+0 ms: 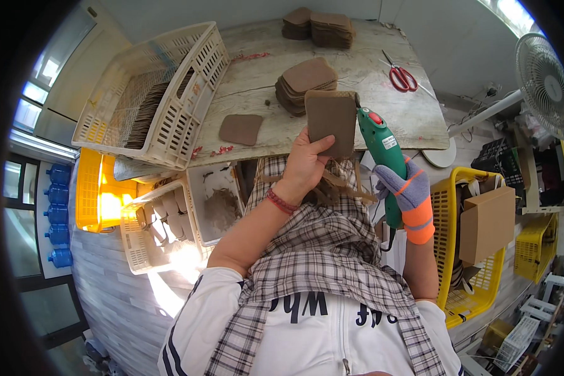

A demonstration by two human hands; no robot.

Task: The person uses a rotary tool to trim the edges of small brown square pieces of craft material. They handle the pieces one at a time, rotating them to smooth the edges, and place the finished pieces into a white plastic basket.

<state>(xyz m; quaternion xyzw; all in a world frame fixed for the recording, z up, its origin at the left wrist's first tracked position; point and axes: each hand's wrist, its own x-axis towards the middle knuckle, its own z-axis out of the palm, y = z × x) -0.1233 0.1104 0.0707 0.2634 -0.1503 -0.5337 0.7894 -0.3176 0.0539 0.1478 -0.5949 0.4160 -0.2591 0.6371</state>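
While the big tabletop (370, 100) carries piles of brown pieces, the person stands close to its near edge and works over it. A white basket (150, 88) sits on its left side, with more brown pieces inside. A yellow basket (476, 250) stands down on the right, with a cardboard box in it. A stack of brown pieces (304, 84) lies in the middle of the tabletop, and one flat brown piece (240, 129) lies alone to its left. Red scissors (402, 78) lie far back on the right.

The left hand (304, 166) holds up one brown piece (332, 122); its grip is closed on the lower edge. The right hand (410, 194), in a grey and orange glove, has its grip wrapped tight round a green tool (379, 147). The tool's tip touches the piece's top right corner.

It looks like the step is working along the piece's edge. The next move needs a steady hold and a slow slide along that edge.
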